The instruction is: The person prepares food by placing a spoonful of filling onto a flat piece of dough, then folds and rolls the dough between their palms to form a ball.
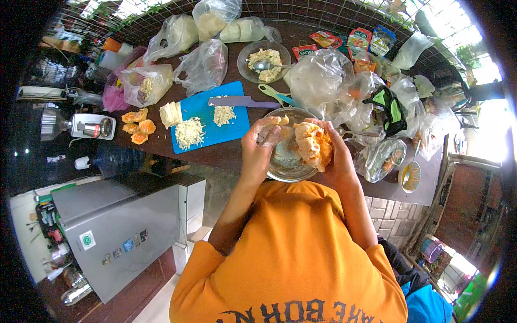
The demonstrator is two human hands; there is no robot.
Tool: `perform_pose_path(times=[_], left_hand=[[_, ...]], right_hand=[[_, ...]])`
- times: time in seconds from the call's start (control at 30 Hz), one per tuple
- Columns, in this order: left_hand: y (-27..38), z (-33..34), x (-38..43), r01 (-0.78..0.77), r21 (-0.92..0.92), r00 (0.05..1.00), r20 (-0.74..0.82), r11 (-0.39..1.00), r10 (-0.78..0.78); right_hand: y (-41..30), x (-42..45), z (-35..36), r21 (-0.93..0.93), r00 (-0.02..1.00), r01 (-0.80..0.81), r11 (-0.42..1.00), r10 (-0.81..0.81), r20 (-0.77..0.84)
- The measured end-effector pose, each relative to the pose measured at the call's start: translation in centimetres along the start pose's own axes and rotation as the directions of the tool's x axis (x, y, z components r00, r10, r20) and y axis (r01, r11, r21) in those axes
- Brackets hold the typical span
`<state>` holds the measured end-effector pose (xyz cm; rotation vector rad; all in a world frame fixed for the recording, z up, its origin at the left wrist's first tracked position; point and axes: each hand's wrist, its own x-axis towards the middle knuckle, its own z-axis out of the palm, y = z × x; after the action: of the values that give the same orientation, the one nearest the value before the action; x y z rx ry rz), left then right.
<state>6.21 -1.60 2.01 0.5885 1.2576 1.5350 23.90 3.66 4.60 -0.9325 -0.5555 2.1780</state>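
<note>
My right hand (339, 149) holds a large lump of orange dough (313, 145) over the right side of a round metal bowl (293, 177). My left hand (262, 141) is at the bowl's left side, with a small bit of dough (284, 120) at its fingertips. Pale flour lies in the bowl. To the left is a blue cutting board (238, 133) with shredded white vegetable (190, 133), a chopped pale heap (224, 115) and a purple knife (246, 101). A pale block (171, 114) rests at the board's left edge, and several small orange-filled pieces (139, 126) lie beyond it.
A glass bowl (244, 66) with a mixture and a spoon stands behind the board. A green-handled peeler or similar tool (274, 92) lies near the metal bowl. Plastic bags (323, 76) crowd the back and right. A small bowl (410, 177) stands at the table's right edge.
</note>
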Motion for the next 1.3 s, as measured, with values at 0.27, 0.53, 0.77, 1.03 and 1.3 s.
perform_pose_path(times=[0.27,0.53,0.77,1.03,1.3], left_hand=[[-1.4,-1.1,0.4,0.078,-0.025,0.997,0.002,0.997,-0.078],[-0.5,-0.1,0.0,0.071,0.017,0.997,-0.039,0.997,-0.07],[-1.1,-1.6,0.0,0.107,-0.006,0.993,-0.042,0.994,-0.107],[0.1,0.6,-0.3,0.137,-0.016,0.989,-0.057,0.991,-0.137],[-1.3,-0.6,0.1,0.188,-0.115,0.975,-0.1,0.975,-0.2]], right_hand=[[0.1,0.3,0.2,-0.03,0.998,0.051,0.998,-0.049,0.042],[0.6,0.4,0.1,0.029,1.0,0.012,0.999,-0.013,0.024],[0.7,0.6,-0.3,-0.003,0.999,0.02,1.0,-0.02,0.049],[0.9,0.6,0.0,0.009,1.0,0.014,1.0,-0.014,0.02],[1.0,0.6,-0.1,0.009,0.999,0.021,1.0,-0.022,0.039]])
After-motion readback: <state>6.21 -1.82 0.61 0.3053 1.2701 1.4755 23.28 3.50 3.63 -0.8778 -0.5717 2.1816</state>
